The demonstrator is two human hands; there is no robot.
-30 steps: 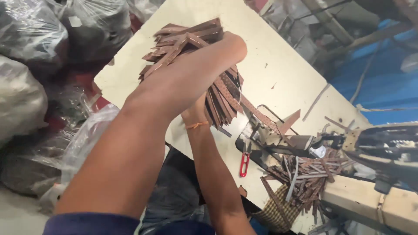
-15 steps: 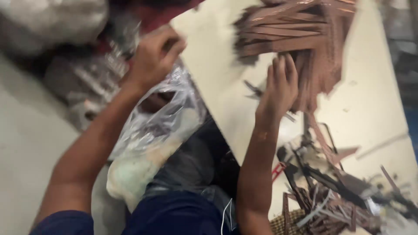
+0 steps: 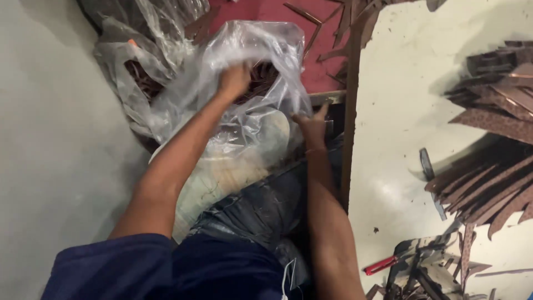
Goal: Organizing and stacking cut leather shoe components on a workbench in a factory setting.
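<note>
My left hand (image 3: 233, 80) is closed on the clear plastic bag (image 3: 244, 111), my right hand (image 3: 312, 126) holds its edge with fingers spread, and I think I must now open it wide.

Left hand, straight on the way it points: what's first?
Likely the brown strips inside the clear bag. The left hand is already at the bag's mouth, aimed up-frame; depth is unclear, so bag film may come first.

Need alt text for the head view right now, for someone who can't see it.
The left hand reaches into a clear plastic bag beside the worktable while the right hand pulls at the bag's edge. Brown strips lie piled on the table.
</note>
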